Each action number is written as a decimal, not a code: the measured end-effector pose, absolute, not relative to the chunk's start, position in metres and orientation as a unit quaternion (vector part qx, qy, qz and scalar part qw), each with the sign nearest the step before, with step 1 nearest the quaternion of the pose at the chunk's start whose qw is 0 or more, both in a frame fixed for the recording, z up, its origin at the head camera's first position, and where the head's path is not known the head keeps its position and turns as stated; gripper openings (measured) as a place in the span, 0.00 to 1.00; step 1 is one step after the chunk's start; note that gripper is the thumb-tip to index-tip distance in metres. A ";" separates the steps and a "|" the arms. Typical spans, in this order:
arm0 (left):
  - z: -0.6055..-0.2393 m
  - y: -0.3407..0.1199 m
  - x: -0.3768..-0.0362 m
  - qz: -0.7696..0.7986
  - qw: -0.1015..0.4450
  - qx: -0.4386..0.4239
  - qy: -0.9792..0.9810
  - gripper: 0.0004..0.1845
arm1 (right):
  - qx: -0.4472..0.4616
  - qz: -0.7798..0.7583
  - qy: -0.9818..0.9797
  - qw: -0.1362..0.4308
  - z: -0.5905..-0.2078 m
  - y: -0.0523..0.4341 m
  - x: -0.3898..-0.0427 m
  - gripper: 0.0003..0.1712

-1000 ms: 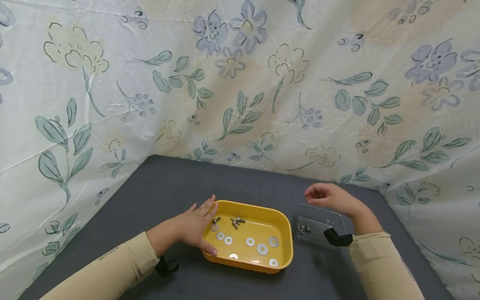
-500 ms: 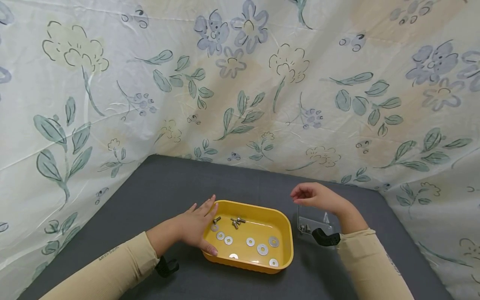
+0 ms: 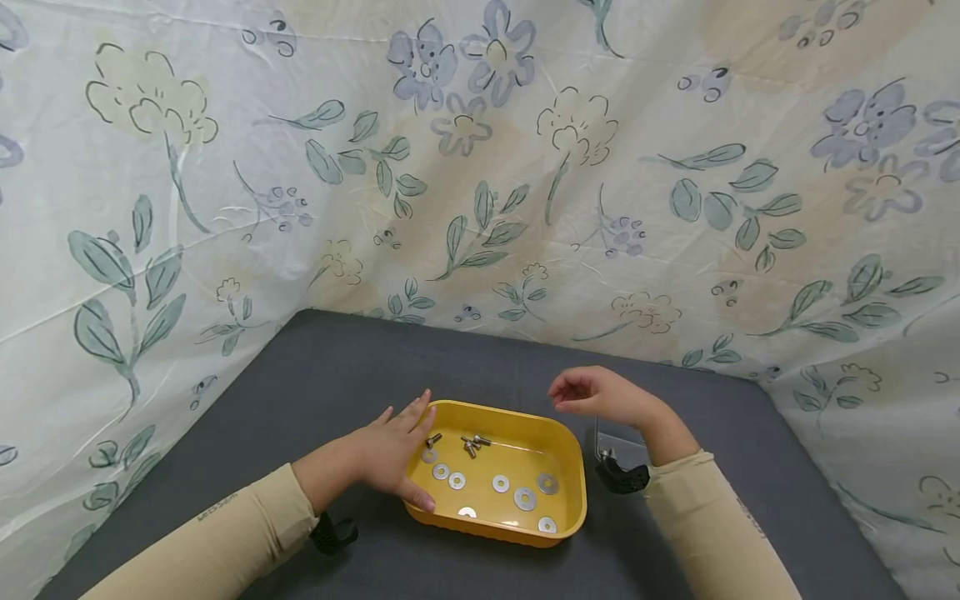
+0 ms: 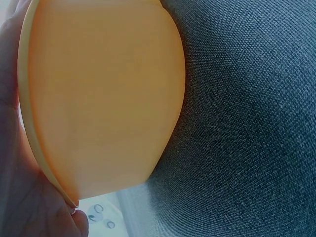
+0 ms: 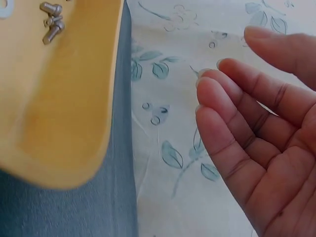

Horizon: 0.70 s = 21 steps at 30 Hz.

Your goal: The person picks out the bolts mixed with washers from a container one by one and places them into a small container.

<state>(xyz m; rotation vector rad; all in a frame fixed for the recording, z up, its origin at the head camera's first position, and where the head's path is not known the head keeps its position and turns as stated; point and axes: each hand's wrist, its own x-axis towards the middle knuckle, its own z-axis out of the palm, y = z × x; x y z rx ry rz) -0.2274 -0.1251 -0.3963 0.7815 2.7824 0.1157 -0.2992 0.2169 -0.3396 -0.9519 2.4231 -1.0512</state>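
Observation:
A yellow tray (image 3: 555,433) stands on the dark table. Several small bolts (image 3: 471,445) lie near its back left, and several flat washers (image 3: 525,498) are spread over its floor. My left hand (image 3: 386,454) rests on the tray's left rim, fingers spread, thumb over the front corner. In the left wrist view that palm lies along the rim of the yellow tray (image 4: 103,98). My right hand (image 3: 603,396) hovers beyond the tray's back right corner. In the right wrist view the right hand (image 5: 261,118) has loosely bent fingers, thumb apart, nothing between them.
A clear plastic box (image 3: 622,437) stands right of the tray, with small metal pieces inside, partly hidden by my right arm and its black wrist mount (image 3: 622,477). The grey tabletop (image 3: 360,358) ends at a floral curtain (image 3: 480,208) at the back and sides.
My right hand has moved left, from above the clear box to near the tray's back right corner. The left hand and the tray have stayed in place.

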 end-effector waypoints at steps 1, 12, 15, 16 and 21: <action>-0.396 -0.125 -0.227 0.041 0.125 0.268 0.954 0.70 | -0.337 -0.366 0.852 0.165 -0.340 0.214 -0.299 0.11; -0.397 -0.126 -0.227 0.048 0.123 0.275 0.952 0.70 | -0.359 -0.357 0.845 0.171 -0.350 0.188 -0.302 0.09; -0.398 -0.126 -0.228 0.048 0.122 0.275 0.953 0.70 | -0.362 -0.356 0.843 0.178 -0.353 0.181 -0.303 0.09; -0.398 -0.126 -0.227 0.048 0.122 0.275 0.953 0.70 | -0.362 -0.354 0.843 0.180 -0.354 0.179 -0.304 0.10; -0.398 -0.127 -0.227 0.046 0.121 0.276 0.953 0.70 | -0.365 -0.347 0.843 0.188 -0.358 0.169 -0.304 0.12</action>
